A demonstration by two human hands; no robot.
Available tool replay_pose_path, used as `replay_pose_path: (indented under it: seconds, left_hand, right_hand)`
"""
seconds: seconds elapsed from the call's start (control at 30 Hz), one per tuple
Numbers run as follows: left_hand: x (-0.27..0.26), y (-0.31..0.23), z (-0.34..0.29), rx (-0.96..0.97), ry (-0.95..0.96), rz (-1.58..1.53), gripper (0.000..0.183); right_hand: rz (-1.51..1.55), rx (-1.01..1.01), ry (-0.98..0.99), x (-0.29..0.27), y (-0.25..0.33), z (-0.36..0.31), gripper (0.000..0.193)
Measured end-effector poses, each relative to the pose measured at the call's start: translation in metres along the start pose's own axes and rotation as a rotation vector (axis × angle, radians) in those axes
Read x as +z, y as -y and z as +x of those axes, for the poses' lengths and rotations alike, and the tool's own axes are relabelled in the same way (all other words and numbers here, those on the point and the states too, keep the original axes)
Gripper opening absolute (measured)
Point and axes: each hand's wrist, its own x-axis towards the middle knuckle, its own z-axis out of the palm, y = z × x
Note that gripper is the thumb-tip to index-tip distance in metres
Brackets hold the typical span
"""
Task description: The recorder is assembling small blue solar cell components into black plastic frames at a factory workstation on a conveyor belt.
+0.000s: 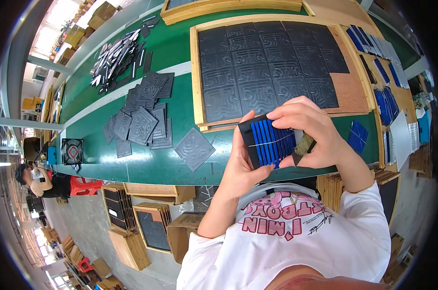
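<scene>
Close to my body, both hands hold a black square panel with a row of blue strips (265, 140) across it, and a thin pale band crosses the strips. My left hand (240, 166) grips its left side, thumb along the lower edge. My right hand (313, 133) is closed at its right side, fingertips on the top edge and thumb below. Beside my right thumb is a small tan and dark piece (303, 144) whose kind I cannot make out. A dark maze-patterned tile (195, 149) lies on the green table (180, 175) left of my hands.
Beyond my hands is a wooden frame (197, 77) of dark patterned tiles (253, 67). Leftward lie loose tiles (142, 124) and a heap of thin strips (115, 60). Blue strip bundles (358, 137) lie rightward. A small fan (72, 151) and a seated person (35, 181) are far left.
</scene>
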Motion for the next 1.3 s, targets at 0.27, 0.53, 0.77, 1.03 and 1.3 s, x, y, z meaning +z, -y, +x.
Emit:
replay_pose_path:
  seconds: [0.27,0.53,0.77,1.03,1.3]
  left_hand:
    - [0.011,-0.004,0.002,-0.037,-0.025,-0.028,0.109]
    - [0.011,-0.004,0.000,-0.011,0.074,-0.078,0.107]
    - [0.012,-0.003,0.001,0.013,0.087,-0.104,0.106]
    - [0.017,-0.006,-0.001,0.000,0.080,-0.114,0.108]
    - [0.013,-0.005,-0.002,0.022,0.030,-0.036,0.114]
  right_hand:
    - [0.013,-0.013,-0.009,-0.002,0.002,0.004,0.068]
    - [0.065,-0.042,-0.006,-0.002,0.000,0.003,0.070]
    - [0.058,-0.051,-0.020,-0.003,0.000,0.001,0.071]
    - [0.080,-0.062,-0.021,-0.002,0.000,0.003,0.071]
    - [0.016,-0.043,-0.014,-0.005,0.000,0.001,0.072]
